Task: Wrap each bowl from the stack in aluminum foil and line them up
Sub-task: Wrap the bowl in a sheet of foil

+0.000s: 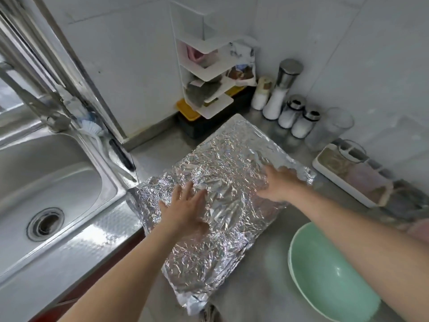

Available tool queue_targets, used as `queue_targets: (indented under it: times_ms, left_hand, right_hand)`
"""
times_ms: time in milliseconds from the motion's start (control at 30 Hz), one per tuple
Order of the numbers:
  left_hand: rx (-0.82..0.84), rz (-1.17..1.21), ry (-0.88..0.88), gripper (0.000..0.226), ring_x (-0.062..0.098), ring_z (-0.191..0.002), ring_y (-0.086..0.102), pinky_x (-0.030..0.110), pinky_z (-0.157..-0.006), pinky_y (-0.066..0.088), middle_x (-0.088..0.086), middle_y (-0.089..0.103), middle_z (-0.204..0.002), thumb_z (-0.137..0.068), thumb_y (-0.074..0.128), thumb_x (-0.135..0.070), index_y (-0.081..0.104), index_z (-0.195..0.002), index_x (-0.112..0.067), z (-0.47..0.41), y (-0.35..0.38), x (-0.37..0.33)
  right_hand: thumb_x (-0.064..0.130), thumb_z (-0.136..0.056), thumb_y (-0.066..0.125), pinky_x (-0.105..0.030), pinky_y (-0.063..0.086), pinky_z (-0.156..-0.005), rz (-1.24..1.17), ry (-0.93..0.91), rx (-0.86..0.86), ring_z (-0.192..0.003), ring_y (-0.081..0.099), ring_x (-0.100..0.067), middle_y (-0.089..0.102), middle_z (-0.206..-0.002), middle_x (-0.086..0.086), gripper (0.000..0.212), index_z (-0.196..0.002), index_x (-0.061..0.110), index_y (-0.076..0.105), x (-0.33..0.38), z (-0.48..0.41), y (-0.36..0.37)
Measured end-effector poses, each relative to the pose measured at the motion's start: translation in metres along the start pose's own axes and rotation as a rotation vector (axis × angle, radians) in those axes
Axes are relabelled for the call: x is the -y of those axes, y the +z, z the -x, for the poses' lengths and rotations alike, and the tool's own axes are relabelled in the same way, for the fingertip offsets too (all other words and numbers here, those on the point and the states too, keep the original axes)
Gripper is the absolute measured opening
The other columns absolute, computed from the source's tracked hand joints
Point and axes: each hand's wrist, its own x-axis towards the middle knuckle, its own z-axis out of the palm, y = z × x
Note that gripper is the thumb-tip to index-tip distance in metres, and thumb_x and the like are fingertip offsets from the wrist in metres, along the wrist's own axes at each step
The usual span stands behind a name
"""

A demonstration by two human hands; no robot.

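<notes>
A large crinkled sheet of aluminum foil [222,159] lies spread on the steel counter, running from the back toward the front edge. My left hand [185,210] lies flat on the foil's left middle, fingers straight and spread. My right hand [281,182] presses flat on the foil near its right edge. A pale green bowl [329,275] stands open side up on the counter at the lower right, under my right forearm, apart from the foil.
A steel sink [46,187] with a drain fills the left. A white corner shelf [209,73] and a black and yellow box stand at the back. Several shakers [278,94] and a white tray [348,175] line the right wall.
</notes>
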Motion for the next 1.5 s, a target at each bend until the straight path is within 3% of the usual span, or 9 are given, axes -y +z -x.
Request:
queue_targets:
  times_ms: [200,433,533,633,800,967,1167,1400,1500]
  left_hand:
    - [-0.023,-0.018,0.031,0.104,0.034,-0.148,-0.012,0.072,-0.110,0.010,0.000,-0.019,-0.161,-0.079,0.074,-0.046,0.000,-0.153,-0.044,0.009,-0.008,-0.018]
    - [0.030,-0.047,0.156,0.073,0.038,-0.147,-0.012,0.075,-0.106,0.015,-0.002,-0.021,-0.161,-0.098,0.046,-0.049,-0.004,-0.151,-0.048,0.005,0.010,-0.062]
    - [0.014,-0.083,0.115,0.069,0.043,-0.147,-0.006,0.073,-0.102,0.027,0.001,-0.018,-0.161,-0.099,0.039,-0.055,-0.005,-0.151,-0.046,0.004,0.015,-0.066]
    - [-0.019,-0.078,0.094,0.063,0.047,-0.145,0.011,0.064,-0.100,0.041,0.008,-0.001,-0.163,-0.100,0.032,-0.056,-0.001,-0.152,-0.042,0.002,0.012,-0.072]
    - [-0.241,0.038,-0.002,0.062,0.031,-0.134,0.039,0.044,-0.096,0.052,0.011,0.033,-0.150,-0.099,0.050,-0.040,0.021,-0.151,-0.025,-0.022,-0.026,-0.059]
    - [-0.334,0.155,-0.092,0.053,0.033,-0.135,0.035,0.048,-0.107,0.039,0.011,0.037,-0.151,-0.098,0.051,-0.027,0.034,-0.147,-0.015,-0.074,-0.065,-0.008]
    - [-0.263,0.141,-0.198,0.033,0.033,-0.128,0.040,0.054,-0.106,0.036,0.010,0.052,-0.135,-0.095,0.054,-0.038,0.059,-0.123,-0.020,-0.104,-0.072,0.011]
    - [-0.332,0.168,-0.086,0.058,0.034,-0.135,0.033,0.053,-0.106,0.038,0.012,0.046,-0.143,-0.091,0.062,-0.045,0.044,-0.142,-0.025,-0.116,-0.077,0.004]
    - [-0.261,0.198,-0.107,0.046,0.033,-0.133,0.037,0.057,-0.105,0.036,0.006,0.052,-0.137,-0.088,0.065,-0.048,0.054,-0.128,-0.029,-0.120,-0.080,-0.001]
  right_hand:
    - [0.039,-0.089,0.061,-0.053,0.031,-0.107,-0.086,0.127,-0.097,-0.142,0.018,-0.035,0.018,-0.155,-0.012,0.080,-0.150,0.030,0.009,-0.026,-0.008,0.001]
    - [0.024,-0.069,0.068,-0.044,0.050,-0.088,-0.245,0.189,-0.168,-0.105,0.056,-0.032,0.054,-0.113,-0.006,0.062,-0.122,0.035,0.038,-0.050,-0.023,-0.001]
    - [0.008,-0.071,0.072,-0.028,0.048,-0.066,-0.712,0.221,-0.286,-0.087,0.060,-0.025,0.060,-0.101,-0.007,0.051,-0.117,0.017,0.053,-0.056,-0.027,-0.011]
    - [0.022,-0.080,0.078,-0.027,0.038,-0.056,-1.334,0.285,-0.199,-0.073,0.049,-0.015,0.055,-0.081,0.000,0.021,-0.087,0.021,0.058,-0.054,-0.018,-0.027]
    - [0.013,-0.073,0.083,-0.025,0.042,-0.056,-1.214,0.341,0.034,-0.074,0.047,-0.013,0.051,-0.083,-0.002,0.037,-0.096,0.016,0.055,-0.055,-0.013,-0.012]
    - [-0.006,-0.075,0.074,-0.024,0.039,-0.059,-1.043,0.335,-0.246,-0.076,0.051,-0.019,0.058,-0.110,-0.015,0.066,-0.135,0.006,0.050,-0.048,-0.017,-0.008]
    - [-0.004,-0.072,0.075,-0.028,0.039,-0.069,-1.001,0.313,-0.363,-0.093,0.052,-0.026,0.059,-0.115,-0.015,0.060,-0.126,0.007,0.053,-0.055,-0.012,-0.006]
    - [-0.001,-0.076,0.076,-0.021,0.037,-0.059,-0.963,0.110,-0.357,-0.080,0.052,-0.015,0.056,-0.098,-0.002,0.050,-0.121,0.009,0.058,-0.053,0.007,-0.015]
    - [0.001,-0.081,0.071,-0.019,0.039,-0.058,-0.886,0.044,-0.425,-0.071,0.053,-0.011,0.056,-0.090,0.007,0.042,-0.121,0.008,0.061,-0.053,0.013,-0.017]
